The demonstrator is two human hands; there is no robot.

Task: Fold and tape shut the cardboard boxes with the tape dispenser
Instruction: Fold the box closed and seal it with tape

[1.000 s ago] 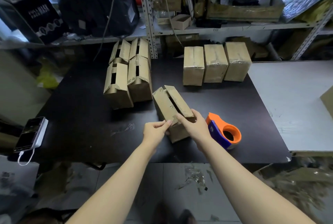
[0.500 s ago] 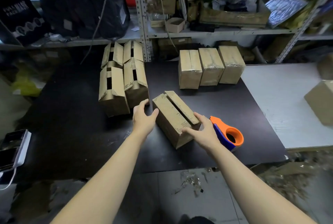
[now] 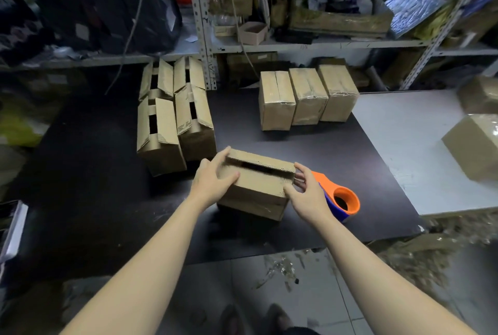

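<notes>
Head view: cardboard box point(image 3: 259, 190) between the fingers point(image 3: 301, 170)

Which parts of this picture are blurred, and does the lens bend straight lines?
Head view: the held box, gripped by the left hand and the right hand, is smeared by motion; the taped boxes look sharper; the shelf post at right leans, a wide-angle effect.

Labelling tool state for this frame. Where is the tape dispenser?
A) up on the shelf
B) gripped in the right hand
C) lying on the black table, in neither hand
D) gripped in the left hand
C: the tape dispenser lies on the black table just past the right hand, and that hand and the left hand each grip an end of the cardboard box.
</notes>
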